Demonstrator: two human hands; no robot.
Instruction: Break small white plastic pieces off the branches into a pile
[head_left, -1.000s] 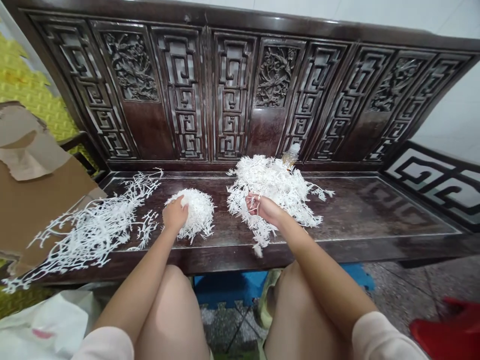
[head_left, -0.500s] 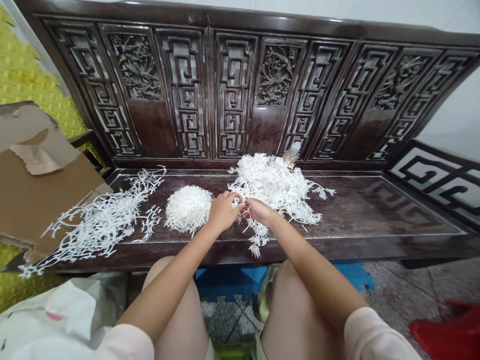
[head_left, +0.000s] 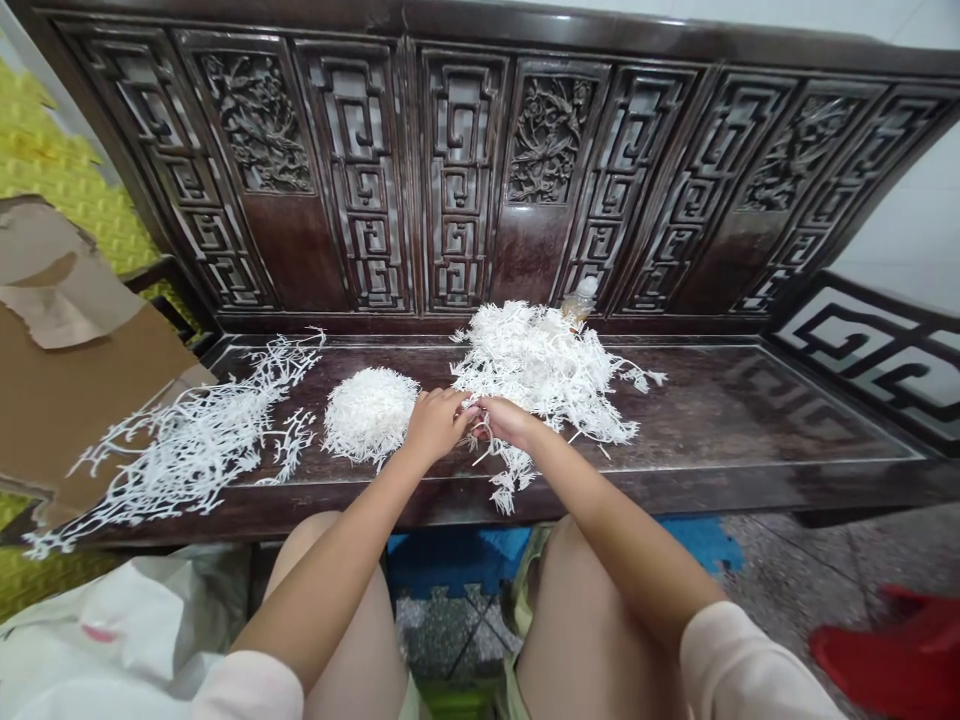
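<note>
My left hand (head_left: 436, 422) and my right hand (head_left: 504, 420) meet over the front of the bench seat, fingertips pinched close together. Between them is a white branched plastic piece (head_left: 482, 450), partly covered by the fingers. Just behind my right hand rises a large heap of white branched pieces with feathery tips (head_left: 536, 360). To the left of my left hand lies a rounded pile of small white bits (head_left: 371, 412). Farther left spreads a tangle of bare white branching stems (head_left: 199, 440), with a small loose cluster (head_left: 291, 445) beside it.
The dark wooden bench (head_left: 712, 410) has a carved lattice back (head_left: 540, 240). A capped clear bottle (head_left: 581, 300) stands behind the large heap. Torn cardboard (head_left: 82, 390) lies at the left end, above a white bag (head_left: 127, 630). A red object (head_left: 892, 645) is on the floor at right.
The view has shifted slightly, so everything sits a little farther left. Both hands stay together at the white piece, with only small finger movements.
</note>
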